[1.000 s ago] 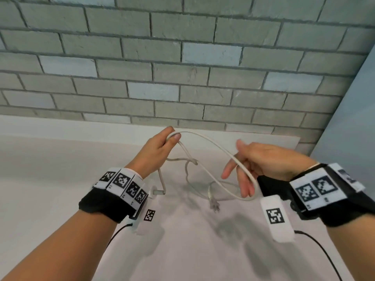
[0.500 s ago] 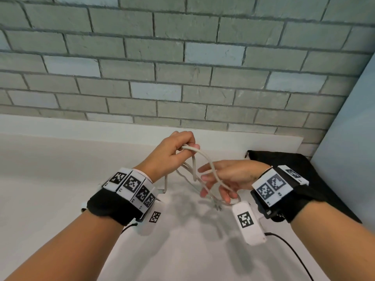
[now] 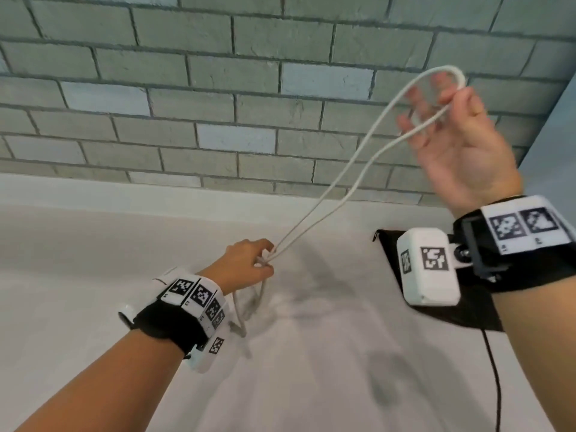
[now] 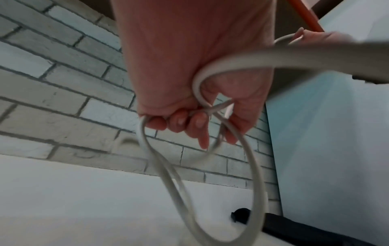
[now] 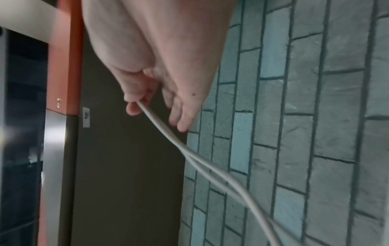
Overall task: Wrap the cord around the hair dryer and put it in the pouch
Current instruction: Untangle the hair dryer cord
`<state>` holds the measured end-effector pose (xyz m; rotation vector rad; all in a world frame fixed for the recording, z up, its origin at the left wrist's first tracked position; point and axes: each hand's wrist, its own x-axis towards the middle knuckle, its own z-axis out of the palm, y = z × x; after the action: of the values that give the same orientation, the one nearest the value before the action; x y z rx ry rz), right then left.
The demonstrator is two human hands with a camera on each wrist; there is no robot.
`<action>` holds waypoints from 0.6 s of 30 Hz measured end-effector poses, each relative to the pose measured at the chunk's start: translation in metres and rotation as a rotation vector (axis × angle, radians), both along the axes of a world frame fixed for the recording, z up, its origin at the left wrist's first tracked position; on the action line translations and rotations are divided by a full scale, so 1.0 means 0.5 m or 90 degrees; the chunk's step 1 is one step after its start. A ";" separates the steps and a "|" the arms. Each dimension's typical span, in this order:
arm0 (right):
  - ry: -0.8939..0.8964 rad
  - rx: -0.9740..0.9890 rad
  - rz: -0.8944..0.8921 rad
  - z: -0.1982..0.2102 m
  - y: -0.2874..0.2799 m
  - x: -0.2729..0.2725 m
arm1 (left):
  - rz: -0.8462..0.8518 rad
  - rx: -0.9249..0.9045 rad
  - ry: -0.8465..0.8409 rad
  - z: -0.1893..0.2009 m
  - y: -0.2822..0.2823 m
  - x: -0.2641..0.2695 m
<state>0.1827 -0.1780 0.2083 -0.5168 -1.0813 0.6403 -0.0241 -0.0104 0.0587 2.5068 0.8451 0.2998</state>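
Note:
A white cord point(image 3: 343, 194) runs as a doubled strand from my left hand point(image 3: 249, 263) up to my right hand point(image 3: 461, 151). The left hand, low over the white counter, grips several gathered loops of cord point(image 4: 256, 174) in curled fingers; loops hang below it. The right hand is raised high at the right. Its thumb and a finger pinch the cord point(image 5: 168, 133), and the loop's end arches over the fingertips. A black pouch point(image 3: 473, 313) lies flat on the counter under the right wrist. I see no hair dryer in any view.
A grey brick wall point(image 3: 218, 104) stands behind the white counter point(image 3: 311, 369). A pale blue side wall point(image 4: 336, 133) closes the right. A thin black cable point(image 3: 495, 378) hangs from the right wrist device over the counter.
My right hand rose up and to the right, away from the left hand, drawing a long doubled loop of cord out. The left hand stayed low, gripping the gathered loops.

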 end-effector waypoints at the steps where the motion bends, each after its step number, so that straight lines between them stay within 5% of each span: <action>1: 0.014 0.010 -0.064 0.004 -0.006 0.010 | 0.000 -0.002 -0.025 0.003 0.000 -0.002; 5: -0.088 -0.252 -0.471 -0.035 0.006 0.050 | -0.008 0.019 -0.112 0.036 -0.005 -0.007; 9: -0.516 -0.680 -0.746 -0.086 0.023 0.082 | -0.053 0.043 -0.157 0.061 -0.017 -0.009; 11: -0.705 -0.759 -0.743 -0.095 0.026 0.065 | -0.066 0.058 -0.171 0.069 -0.024 -0.004; 13: -0.796 -0.636 -0.674 -0.095 0.030 0.021 | -0.081 0.080 -0.183 0.075 -0.030 0.001; 15: -0.779 -0.472 -0.498 -0.100 0.040 -0.047 | -0.096 0.097 -0.189 0.080 -0.035 0.010; 18: -0.811 -0.458 -0.291 -0.131 0.069 -0.117 | -0.107 0.102 -0.217 0.084 -0.041 0.020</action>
<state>0.1241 -0.1436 0.1430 -1.8997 -1.7991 0.2100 -0.0142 -0.0308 0.1006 2.5470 0.4883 0.7375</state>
